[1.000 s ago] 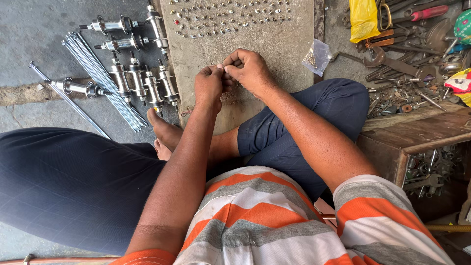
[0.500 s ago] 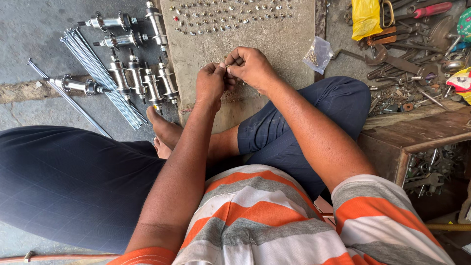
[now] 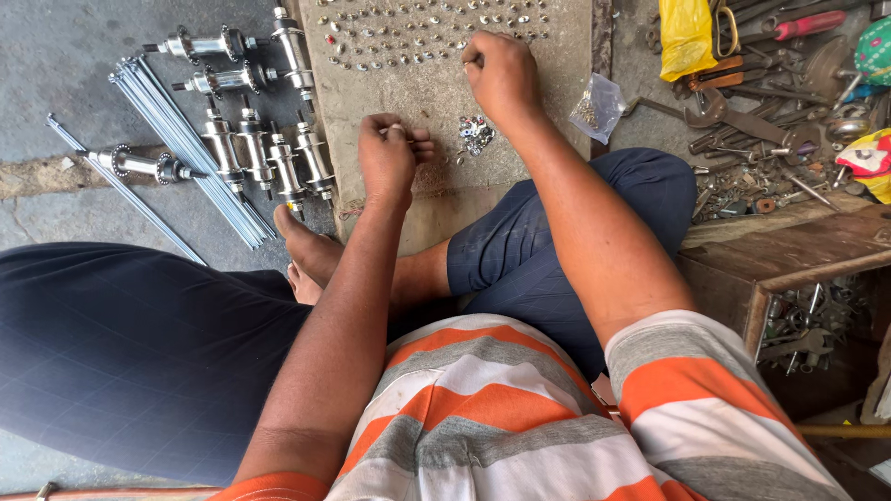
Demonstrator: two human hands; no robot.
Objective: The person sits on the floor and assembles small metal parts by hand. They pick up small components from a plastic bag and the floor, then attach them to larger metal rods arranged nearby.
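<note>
Moved: right hand (image 3: 501,74) is now reaching up to the rows of small metal parts (image 3: 427,23), fingers curled, contents hidden
Left hand (image 3: 388,158): is pinching a tiny part, steadying it over the slab (image 3: 436,102)

I see a small clear plastic bag (image 3: 592,107) at one o'clock, a yellow bag (image 3: 685,35) beyond it, and a colourful packet (image 3: 870,156) at two o'clock.

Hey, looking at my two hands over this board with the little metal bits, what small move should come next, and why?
Probably lower the right hand onto the rows of small metal pieces and set down or pick one up. It is closed just below those rows, while the left hand pinches something small beside the loose pile. What the right fingers grip is too small to tell.
</note>
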